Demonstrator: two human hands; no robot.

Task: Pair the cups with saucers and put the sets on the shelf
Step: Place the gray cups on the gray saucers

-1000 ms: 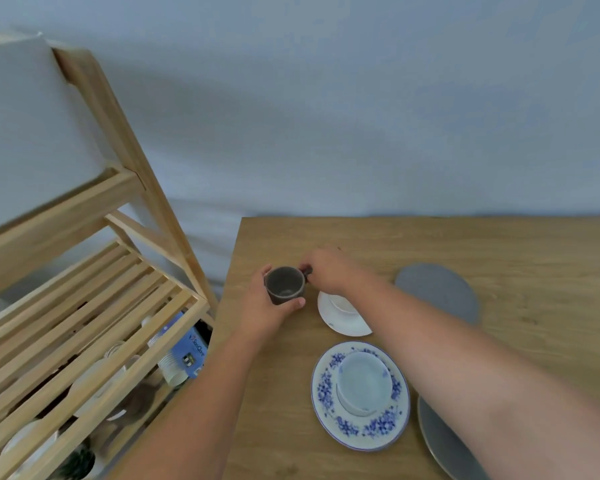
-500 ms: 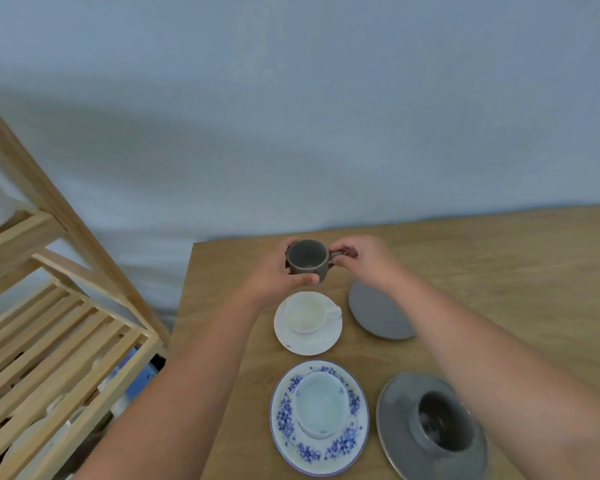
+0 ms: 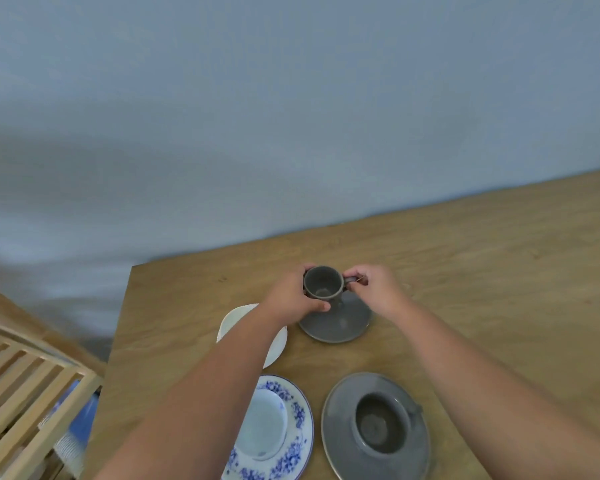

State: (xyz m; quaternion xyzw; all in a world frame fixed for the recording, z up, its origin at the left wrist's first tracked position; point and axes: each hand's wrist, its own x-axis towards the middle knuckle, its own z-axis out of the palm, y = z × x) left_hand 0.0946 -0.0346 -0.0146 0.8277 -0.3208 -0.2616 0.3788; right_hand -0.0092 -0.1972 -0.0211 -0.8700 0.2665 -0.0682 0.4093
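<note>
Lowering a small grey cup (image 3: 323, 283) over its grey saucer (image 3: 340, 323) on the bench (image 3: 499, 258), left hand (image 3: 291, 299) clasping its body, right hand (image 3: 374, 289) pinching the handle; three sets paired, none visibly shelved.

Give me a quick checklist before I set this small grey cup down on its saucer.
1. Both hands on the small grey cup: left hand around the body, right hand at the handle. Ok.
2. Cup upright, mouth up. Ok.
3. Small grey saucer bare. Ok.
4. Cup above the saucer's middle: it sits toward the far rim. Not ok.
5. White saucer clear of the landing spot. Ok.
6. Cup already touching the saucer. Cannot tell.
</note>
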